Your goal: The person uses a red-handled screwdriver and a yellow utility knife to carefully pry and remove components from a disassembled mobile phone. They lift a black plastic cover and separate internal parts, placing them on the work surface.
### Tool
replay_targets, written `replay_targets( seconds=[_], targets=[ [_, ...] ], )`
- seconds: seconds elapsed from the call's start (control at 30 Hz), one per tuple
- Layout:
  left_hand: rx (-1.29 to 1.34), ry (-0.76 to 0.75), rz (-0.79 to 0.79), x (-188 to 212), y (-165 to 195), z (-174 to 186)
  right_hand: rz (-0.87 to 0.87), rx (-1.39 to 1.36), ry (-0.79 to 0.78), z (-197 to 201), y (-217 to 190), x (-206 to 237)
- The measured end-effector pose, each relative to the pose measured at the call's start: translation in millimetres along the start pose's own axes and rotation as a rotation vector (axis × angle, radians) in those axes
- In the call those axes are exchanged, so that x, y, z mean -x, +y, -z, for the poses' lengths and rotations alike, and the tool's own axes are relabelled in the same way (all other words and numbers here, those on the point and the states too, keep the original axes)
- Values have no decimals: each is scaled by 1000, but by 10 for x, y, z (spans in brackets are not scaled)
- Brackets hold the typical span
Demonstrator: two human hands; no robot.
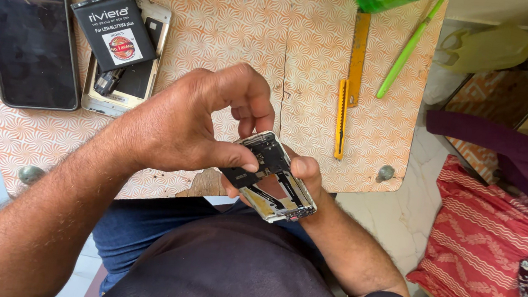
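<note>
An opened phone body (pixel 276 185) with bare metal frame and dark inner parts is tilted over my lap at the table's front edge. My right hand (pixel 305 175) cradles it from below, thumb on its right side. My left hand (pixel 199 119) comes from above; its thumb and fingers pinch a small black flat part (pixel 242 176) at the phone's left edge.
On the orange patterned table (pixel 225 15) lie a dark tablet (pixel 27 29), a black battery (pixel 115 29) on another opened phone (pixel 129 84), a yellow utility knife (pixel 342 114), a yellow ruler (pixel 358 54) and a green stick tool (pixel 409 46). Red cloth (pixel 487 247) lies right.
</note>
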State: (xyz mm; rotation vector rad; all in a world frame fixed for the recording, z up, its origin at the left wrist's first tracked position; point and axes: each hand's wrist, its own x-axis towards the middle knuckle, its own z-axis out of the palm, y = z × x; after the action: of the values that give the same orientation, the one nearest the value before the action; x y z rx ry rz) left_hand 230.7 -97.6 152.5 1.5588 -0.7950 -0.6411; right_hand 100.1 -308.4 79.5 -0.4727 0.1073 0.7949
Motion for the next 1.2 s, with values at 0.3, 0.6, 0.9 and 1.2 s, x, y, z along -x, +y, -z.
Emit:
replay_targets(
  seconds=[0.3, 0.6, 0.9, 1.2],
  targets=[
    [-170, -15, -33, 14, 63, 14, 41, 169, 117, -82, -44, -10],
    [-320, -24, -71, 4, 47, 69, 74, 240, 159, -77, -53, -84],
    [-397, -8, -96, 0, 23, 58, 121, 222, 177, 32, 37, -56],
    [-420, -18, -90, -7, 28, 46, 114, 233, 180, 59, 53, -37]
  ],
)
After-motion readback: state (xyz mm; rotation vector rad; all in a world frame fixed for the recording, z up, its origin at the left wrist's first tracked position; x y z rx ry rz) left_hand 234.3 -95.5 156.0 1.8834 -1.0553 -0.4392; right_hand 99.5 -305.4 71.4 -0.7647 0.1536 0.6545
